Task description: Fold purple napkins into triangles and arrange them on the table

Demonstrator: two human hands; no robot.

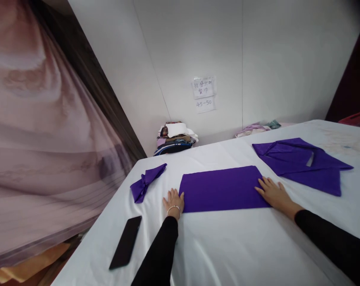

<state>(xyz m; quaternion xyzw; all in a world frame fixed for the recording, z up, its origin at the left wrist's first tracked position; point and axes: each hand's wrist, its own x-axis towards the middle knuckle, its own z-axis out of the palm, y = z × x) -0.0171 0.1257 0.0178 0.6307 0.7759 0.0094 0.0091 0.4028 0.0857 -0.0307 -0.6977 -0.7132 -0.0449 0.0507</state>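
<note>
Head cam: bow (144, 183) looks tied, tho hard to be sure, cloth (220, 190) lies flat on the table (227, 246) between left hand (174, 202) and right hand (274, 195), fingers spread, rumpled piece (301, 169) not smoothed yet

The left hand (174, 202) touches the left edge of a flat purple cloth (220, 190), the right hand (275, 195) its right. A knotted purple strip (147, 180), rumpled purple sheet (301, 165) and black slab (126, 243) share the white worktop (224, 246). A wall sign (205, 104) bears 45-50.
</note>
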